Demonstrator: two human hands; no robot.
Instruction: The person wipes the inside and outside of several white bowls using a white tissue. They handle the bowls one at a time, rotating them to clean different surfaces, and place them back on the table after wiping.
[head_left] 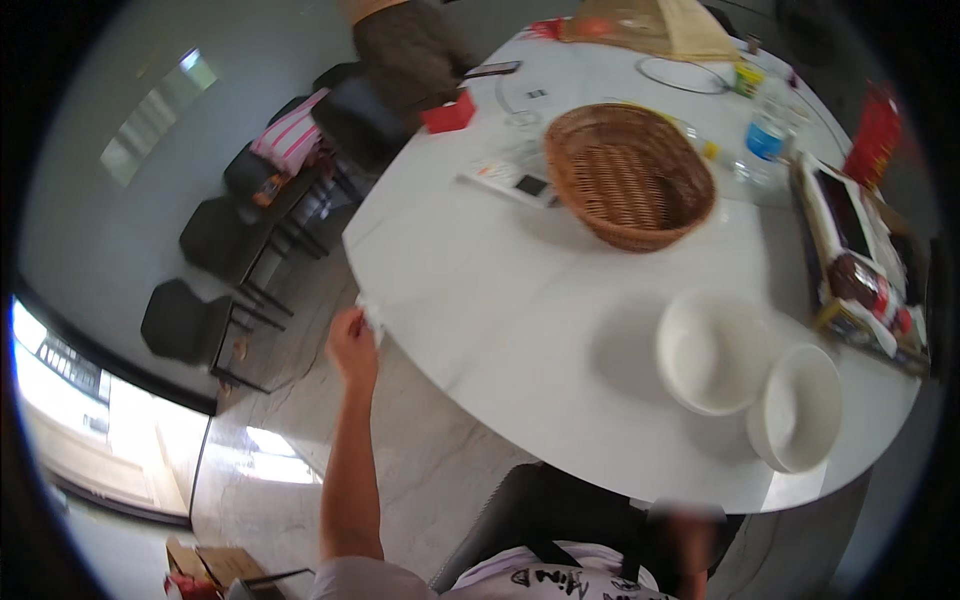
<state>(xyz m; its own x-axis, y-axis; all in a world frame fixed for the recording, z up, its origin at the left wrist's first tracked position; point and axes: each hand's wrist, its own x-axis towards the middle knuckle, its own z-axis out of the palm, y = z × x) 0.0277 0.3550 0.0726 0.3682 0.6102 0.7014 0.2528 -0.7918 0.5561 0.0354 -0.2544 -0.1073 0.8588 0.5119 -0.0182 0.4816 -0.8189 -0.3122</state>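
Observation:
My left hand (pixel 352 342) is at the table's left edge, its fingers closed on a small crumpled white piece (pixel 371 308) that looks like tissue or cloth. Smeared by motion, my right hand (pixel 690 530) hangs low by my lap, below the table's front edge. Its fingers cannot be made out. Nearest to it, two white bowls stand side by side on the right of the table: one (pixel 700 355) farther in and another (pixel 795 412) closer to the rim. A brown wicker basket (pixel 580 185) with nothing visible inside sits beyond them.
The white round table (pixel 480 310) also carries a white remote-like device (pixel 508 182), a red box (pixel 449 113), a water bottle (pixel 763 140) and a packed carton (pixel 835 315). Dark chairs (pixel 222 240) line the left wall. A person (pixel 405 50) is at the far left side.

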